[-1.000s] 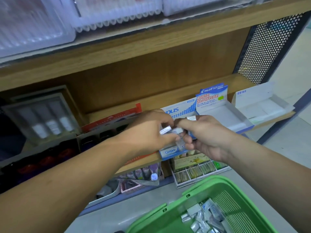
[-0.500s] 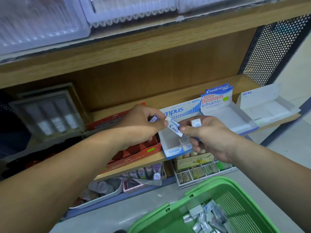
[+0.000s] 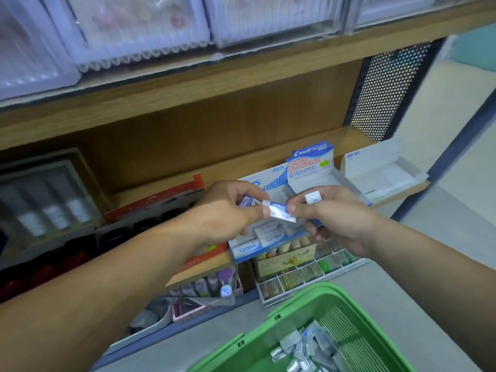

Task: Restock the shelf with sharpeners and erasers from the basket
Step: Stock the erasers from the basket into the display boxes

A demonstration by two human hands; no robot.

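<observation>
- My left hand (image 3: 228, 213), mid-frame, pinches the eraser (image 3: 280, 212) at its left end.
- Eraser's long axis tilts upper-left to lower-right, above the Campus box (image 3: 247, 249).
- My right hand (image 3: 332, 218) pinches its right end.
- Green basket (image 3: 268, 345) sits lower right, well apart.

— What sort of place are we standing in?
— We'd say a stationery shop. We see a wooden shelf (image 3: 236, 167) lined with open cardboard display boxes, one printed Campus (image 3: 248, 249) and one headed Pilot (image 3: 311, 162).
— And lower down we see divided trays (image 3: 290, 280) of small goods, a perforated metal end panel (image 3: 389, 87) and a green shopping basket (image 3: 263, 345).
</observation>
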